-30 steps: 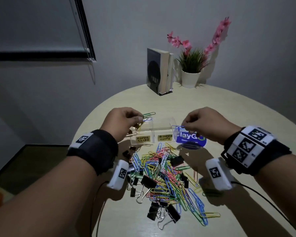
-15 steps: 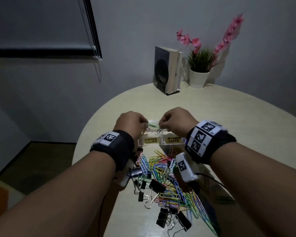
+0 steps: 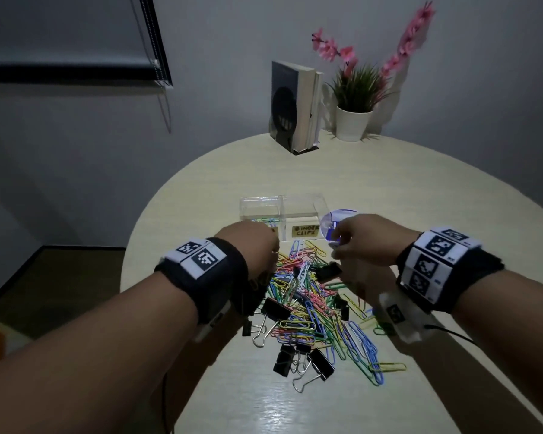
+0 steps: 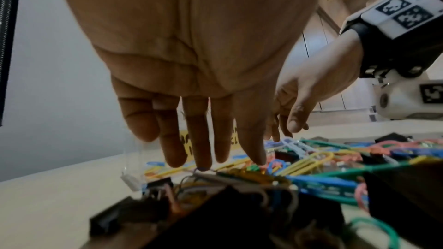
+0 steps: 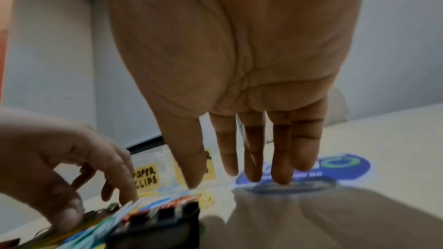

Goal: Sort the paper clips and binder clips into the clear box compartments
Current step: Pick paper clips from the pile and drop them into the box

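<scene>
The clear box (image 3: 282, 205) stands past the pile, with two compartments. Its left one, labelled paper clips (image 5: 146, 175), holds a few coloured paper clips (image 3: 264, 220). The right one carries a binder clips label (image 3: 304, 230). A heap of coloured paper clips (image 3: 308, 296) mixed with black binder clips (image 3: 329, 270) lies nearer me. My left hand (image 3: 254, 242) hangs over the heap's far left edge, fingers (image 4: 201, 154) straight and empty. My right hand (image 3: 351, 245) hovers at the heap's far right, fingers (image 5: 254, 158) straight and holding nothing.
The box's clear lid with a blue label (image 3: 336, 223) lies just right of the box, under my right fingertips. Books in a stand (image 3: 295, 111) and a potted plant (image 3: 355, 120) sit at the table's far edge. The round table's left edge (image 3: 132, 261) is near my left wrist.
Both hands came back from over the box toward the pile. The left hand no longer holds the paper clips it had; clips lie in the left compartment.
</scene>
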